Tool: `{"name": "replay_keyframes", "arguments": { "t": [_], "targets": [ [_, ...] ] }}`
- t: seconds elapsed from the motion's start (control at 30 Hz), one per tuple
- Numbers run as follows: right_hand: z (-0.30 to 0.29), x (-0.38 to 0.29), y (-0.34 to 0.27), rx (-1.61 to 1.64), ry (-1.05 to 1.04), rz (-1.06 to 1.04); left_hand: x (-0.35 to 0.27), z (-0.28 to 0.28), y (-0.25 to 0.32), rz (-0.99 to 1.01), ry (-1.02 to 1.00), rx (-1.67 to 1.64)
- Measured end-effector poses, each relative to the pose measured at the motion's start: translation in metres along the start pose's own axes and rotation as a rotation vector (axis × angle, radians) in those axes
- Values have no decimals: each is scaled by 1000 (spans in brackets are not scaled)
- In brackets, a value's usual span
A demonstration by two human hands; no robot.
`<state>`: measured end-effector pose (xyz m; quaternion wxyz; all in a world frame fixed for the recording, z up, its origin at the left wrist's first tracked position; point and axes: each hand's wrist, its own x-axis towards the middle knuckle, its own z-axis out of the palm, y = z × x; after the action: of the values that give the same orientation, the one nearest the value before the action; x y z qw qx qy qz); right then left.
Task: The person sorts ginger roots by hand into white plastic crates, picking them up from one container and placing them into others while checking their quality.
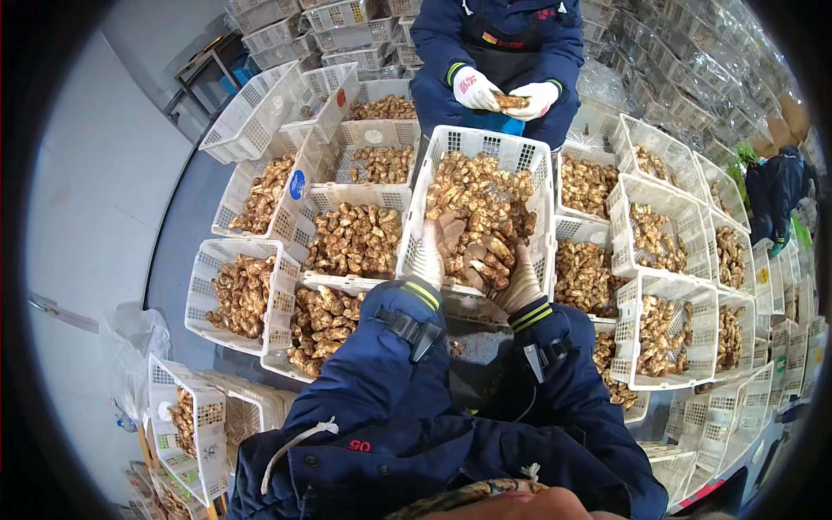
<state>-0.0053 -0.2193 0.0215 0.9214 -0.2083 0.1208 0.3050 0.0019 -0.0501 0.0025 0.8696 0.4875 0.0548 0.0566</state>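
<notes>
Both my gloved hands reach into a white perforated plastic crate (545, 162) heaped with brown and cream mushrooms (481, 195), some slender and some stubby. My left hand (437, 244) lies along the crate's left side, palm side partly up, its fingers against the mushrooms. On the near right side, my right hand (520, 279) is low among the mushrooms, with its fingertips mostly hidden by them. Whether either hand grips a mushroom cannot be told. Between my hands lie several larger, paler mushrooms (484, 260).
A co-worker in white gloves (476, 89) sits opposite, holding a mushroom (512, 101). More mushroom crates stand close on the left (279, 244) and right (708, 260). Stacked crates (351, 32) rise behind. Another person (773, 195) is at the far right.
</notes>
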Motion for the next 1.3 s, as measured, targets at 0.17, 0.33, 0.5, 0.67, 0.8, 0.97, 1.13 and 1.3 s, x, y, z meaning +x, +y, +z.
{"name": "replay_keyframes", "arguments": {
  "t": [0.17,0.33,0.5,0.67,0.8,0.97,1.13,1.3],
  "targets": [
    [2,-6,-5,-2,-26,-47,-2,3,1,-27,89,42],
    [-8,-12,-23,-33,29,-174,1,2,-3,-189,22,134],
    [-28,-17,-58,162,-202,-190,11,-24,-14,-289,28,220],
    [-50,-29,-123,-337,296,-486,-2,-20,3,-328,66,176],
    [-161,-21,-218,-1083,690,-808,4,8,-17,-372,45,221],
    [-165,-5,-223,-1945,1053,-730,-1,-8,-5,-414,37,292],
    [-194,-4,-240,-1799,774,-1085,3,-6,-17,-400,49,323],
    [-154,14,-191,-1081,516,-782,4,-21,-26,-466,-36,53]
  ]
}}
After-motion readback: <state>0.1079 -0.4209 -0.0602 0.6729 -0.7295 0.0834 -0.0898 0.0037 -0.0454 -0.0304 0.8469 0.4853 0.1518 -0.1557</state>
